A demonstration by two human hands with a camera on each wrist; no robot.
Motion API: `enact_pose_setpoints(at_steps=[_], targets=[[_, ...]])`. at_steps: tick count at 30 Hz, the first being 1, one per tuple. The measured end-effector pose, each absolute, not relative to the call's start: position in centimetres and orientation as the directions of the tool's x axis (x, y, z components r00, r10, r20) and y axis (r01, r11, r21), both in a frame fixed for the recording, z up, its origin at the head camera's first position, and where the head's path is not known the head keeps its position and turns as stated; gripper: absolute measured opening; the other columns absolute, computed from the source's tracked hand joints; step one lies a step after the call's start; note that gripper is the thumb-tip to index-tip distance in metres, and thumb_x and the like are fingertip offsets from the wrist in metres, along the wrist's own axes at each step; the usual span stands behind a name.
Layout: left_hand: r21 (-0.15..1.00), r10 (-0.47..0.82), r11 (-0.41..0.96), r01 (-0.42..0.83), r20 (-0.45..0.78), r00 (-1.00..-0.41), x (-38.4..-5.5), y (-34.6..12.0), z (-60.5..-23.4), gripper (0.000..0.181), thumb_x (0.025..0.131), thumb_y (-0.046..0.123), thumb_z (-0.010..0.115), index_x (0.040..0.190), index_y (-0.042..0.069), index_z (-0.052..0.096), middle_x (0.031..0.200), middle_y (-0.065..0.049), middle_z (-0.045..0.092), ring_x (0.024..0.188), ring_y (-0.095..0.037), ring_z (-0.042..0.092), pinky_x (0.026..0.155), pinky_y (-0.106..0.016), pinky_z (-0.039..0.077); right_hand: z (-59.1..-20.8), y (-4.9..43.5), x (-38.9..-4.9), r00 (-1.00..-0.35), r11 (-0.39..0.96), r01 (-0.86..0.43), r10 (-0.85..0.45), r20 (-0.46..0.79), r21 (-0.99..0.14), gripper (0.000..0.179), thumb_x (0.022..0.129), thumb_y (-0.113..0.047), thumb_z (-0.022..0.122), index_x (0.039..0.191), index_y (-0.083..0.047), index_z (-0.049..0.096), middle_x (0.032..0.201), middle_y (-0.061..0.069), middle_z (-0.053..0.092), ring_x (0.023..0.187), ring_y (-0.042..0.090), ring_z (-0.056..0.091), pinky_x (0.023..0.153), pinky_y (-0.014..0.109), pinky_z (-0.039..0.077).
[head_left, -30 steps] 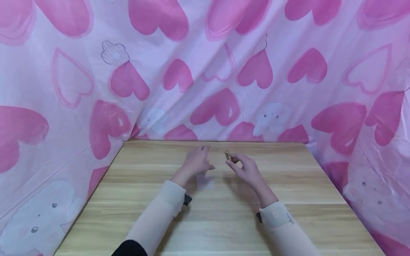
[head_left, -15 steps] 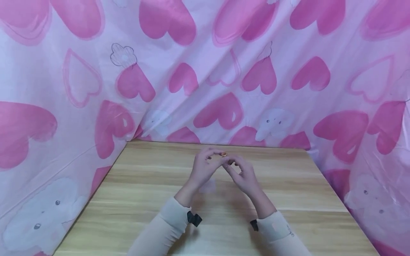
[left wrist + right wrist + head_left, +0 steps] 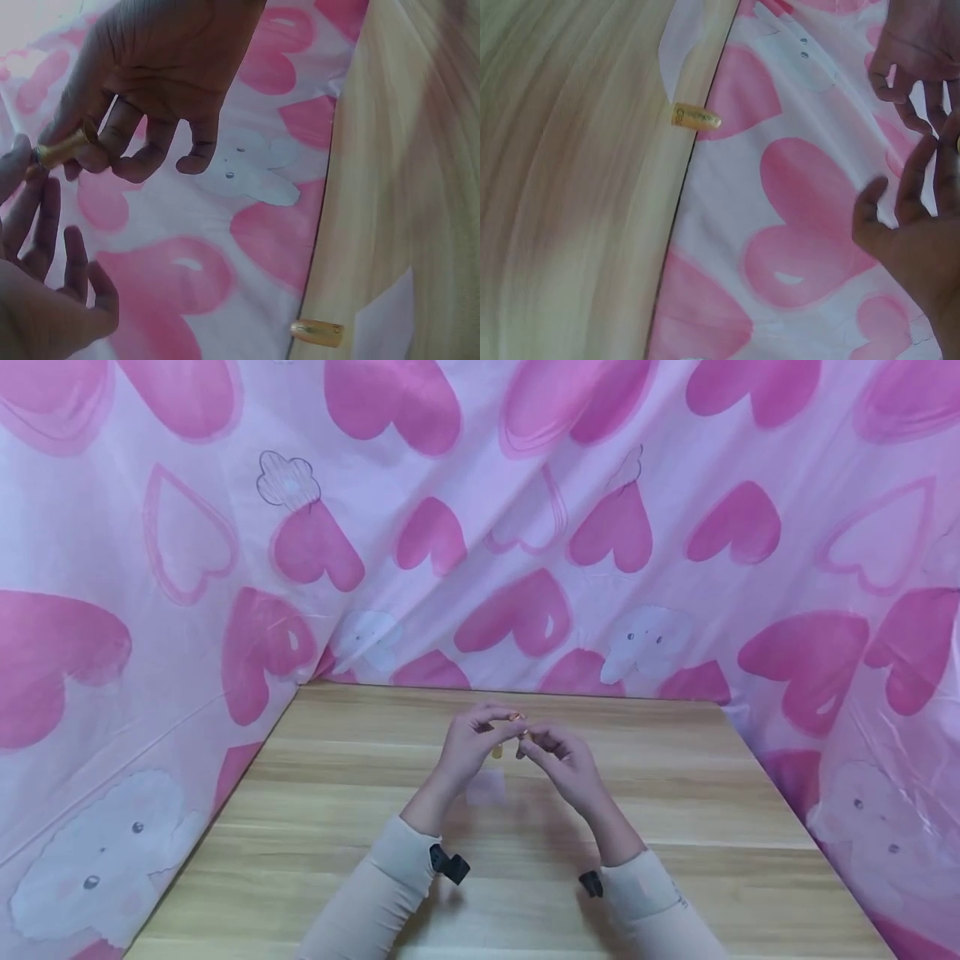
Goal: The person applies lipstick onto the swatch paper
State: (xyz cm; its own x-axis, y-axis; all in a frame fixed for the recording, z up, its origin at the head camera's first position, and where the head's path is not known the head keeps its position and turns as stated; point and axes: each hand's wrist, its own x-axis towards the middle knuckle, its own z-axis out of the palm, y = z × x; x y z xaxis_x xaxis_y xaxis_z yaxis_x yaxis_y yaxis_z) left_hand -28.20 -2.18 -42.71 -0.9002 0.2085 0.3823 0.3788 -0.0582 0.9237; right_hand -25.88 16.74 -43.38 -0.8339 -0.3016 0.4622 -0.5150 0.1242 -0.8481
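Observation:
Above the far middle of the table, my left hand and right hand meet at the fingertips. Between them is a small gold lipstick-like tube, pinched by thumb and fingers of both hands. In the left wrist view its round, wider end sits in the right hand, the narrower end at the left fingertips. The other fingers are loosely bent. A bullet-shaped gold cap with dark lettering lies on the table near the far edge, below the hands. Only a sliver of the tube shows in the right wrist view.
Just nearer than the cap lies a small pale paper square on the wood-grain table. Behind and on both sides hangs a pink cloth with hearts. Each wrist carries a small black camera.
My left hand has risen from beside the gold cap, which now lies uncovered on the table, and joined the right hand at the tube. Over the last half second the tube has tilted.

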Motion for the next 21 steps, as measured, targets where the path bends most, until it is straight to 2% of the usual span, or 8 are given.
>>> enact_pose_setpoints(at_steps=[2,4,7,10,14,16,18,21], targets=[[0.933,0.236,-0.105,0.344,0.359,-0.903,-28.4,-2.3,-43.1,0.025,0.092,0.027,0.075,0.108,0.007,0.077,0.112,0.001,0.071,0.110,-0.021,0.062,0.091,-0.038,0.049,-44.0,17.0,-26.3,-0.851,0.050,-0.440,-0.343,0.398,-0.897,0.017,0.102,-0.005,0.057,0.113,0.005,0.065,0.092,0.016,0.068,0.093,0.018,0.063,0.086,0.031,0.052],[0.936,0.231,-0.128,0.328,0.350,-0.908,-28.5,-2.2,-43.4,0.024,0.093,0.025,0.074,0.108,0.006,0.077,0.111,-0.002,0.071,0.111,-0.021,0.062,0.095,-0.042,0.048,-44.2,16.9,-26.5,-0.857,0.047,-0.418,-0.352,0.376,-0.907,0.021,0.104,-0.011,0.056,0.115,0.004,0.064,0.095,0.016,0.067,0.097,0.020,0.063,0.090,0.035,0.052],[0.940,0.131,-0.122,0.317,0.332,-0.934,-28.6,-1.7,-43.7,0.023,0.092,0.030,0.076,0.104,0.010,0.077,0.106,-0.001,0.071,0.109,-0.019,0.060,0.091,-0.041,0.049,-44.4,16.6,-26.7,-0.866,0.217,-0.478,-0.280,0.415,-0.851,0.023,0.101,-0.025,0.063,0.116,-0.008,0.066,0.098,0.007,0.069,0.098,0.019,0.063,0.088,0.039,0.050],[0.948,0.003,-0.124,0.293,0.296,-0.955,-28.5,-1.0,-43.9,0.025,0.088,0.035,0.079,0.101,0.013,0.078,0.099,-0.001,0.070,0.105,-0.018,0.058,0.083,-0.039,0.049,-44.6,16.0,-26.7,-0.841,0.438,-0.533,-0.179,0.511,-0.724,0.027,0.094,-0.034,0.073,0.115,-0.017,0.066,0.098,-0.003,0.070,0.094,0.018,0.066,0.073,0.037,0.051],[0.956,-0.081,-0.150,0.251,0.241,-0.967,-28.4,-0.1,-44.0,0.029,0.085,0.038,0.081,0.098,0.013,0.078,0.096,-0.002,0.070,0.104,-0.019,0.057,0.078,-0.034,0.047,-44.9,15.4,-26.7,-0.779,0.553,-0.565,-0.112,0.617,-0.613,0.031,0.089,-0.032,0.079,0.113,-0.016,0.067,0.096,-0.005,0.071,0.088,0.020,0.068,0.064,0.034,0.052],[0.961,-0.094,-0.154,0.232,0.219,-0.971,-28.4,0.1,-44.0,0.031,0.083,0.039,0.082,0.098,0.013,0.078,0.096,-0.002,0.070,0.104,-0.019,0.057,0.078,-0.031,0.047,-45.0,15.3,-26.8,-0.754,0.572,-0.576,-0.095,0.650,-0.584,0.029,0.089,-0.028,0.079,0.112,-0.015,0.068,0.094,-0.004,0.071,0.084,0.019,0.068,0.066,0.031,0.052],[0.964,-0.100,-0.152,0.216,0.203,-0.974,-28.4,0.2,-43.9,0.032,0.082,0.040,0.083,0.097,0.012,0.078,0.096,-0.002,0.070,0.101,-0.019,0.058,0.074,-0.030,0.048,-45.0,15.3,-26.9,-0.739,0.575,-0.586,-0.089,0.668,-0.572,0.026,0.090,-0.026,0.079,0.111,-0.015,0.069,0.093,-0.004,0.072,0.082,0.017,0.068,0.063,0.030,0.051],[0.970,-0.090,-0.141,0.200,0.188,-0.978,-28.5,-0.1,-43.7,0.033,0.082,0.041,0.084,0.097,0.012,0.078,0.098,-0.002,0.071,0.102,-0.018,0.059,0.078,-0.030,0.049,-45.0,15.3,-27.0,-0.734,0.549,-0.604,-0.102,0.671,-0.577,0.022,0.091,-0.024,0.078,0.110,-0.016,0.070,0.095,-0.006,0.072,0.083,0.013,0.067,0.061,0.033,0.052]])
